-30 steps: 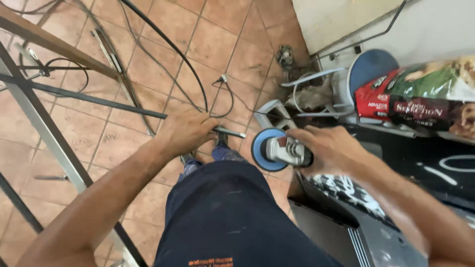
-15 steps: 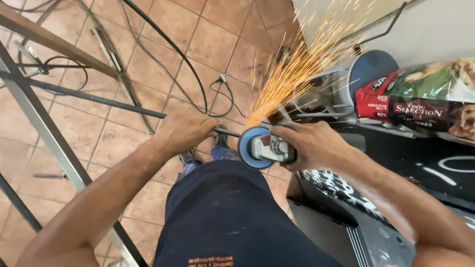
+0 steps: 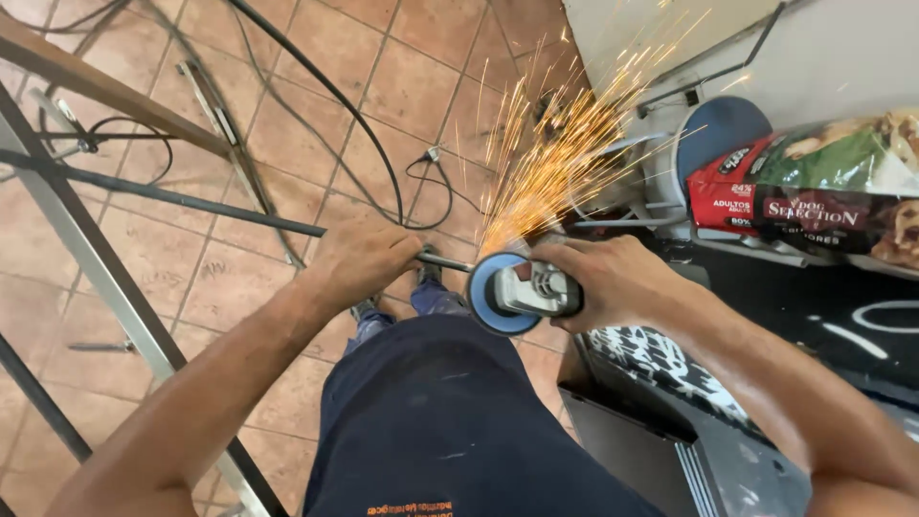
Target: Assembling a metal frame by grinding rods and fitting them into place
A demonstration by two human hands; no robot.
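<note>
My left hand (image 3: 362,260) grips a thin dark metal rod (image 3: 191,201) that runs from the left across the tiled floor to its free end by the grinder. My right hand (image 3: 613,280) holds an angle grinder (image 3: 522,292) with a blue guard, its disc against the rod's end. Orange sparks (image 3: 555,163) fly up and to the right from the contact point. My dark trousers (image 3: 431,421) fill the lower middle of the view.
A metal frame of bars (image 3: 86,258) stands at the left. Black cables (image 3: 325,96) lie on the tiles. At the right sit a blue round thing (image 3: 718,129), a red and green pet food bag (image 3: 814,191) and a black patterned box (image 3: 661,383).
One second ago there were no sparks. The grinder moved left onto the rod's end and sparks started; now the spray is wider.
</note>
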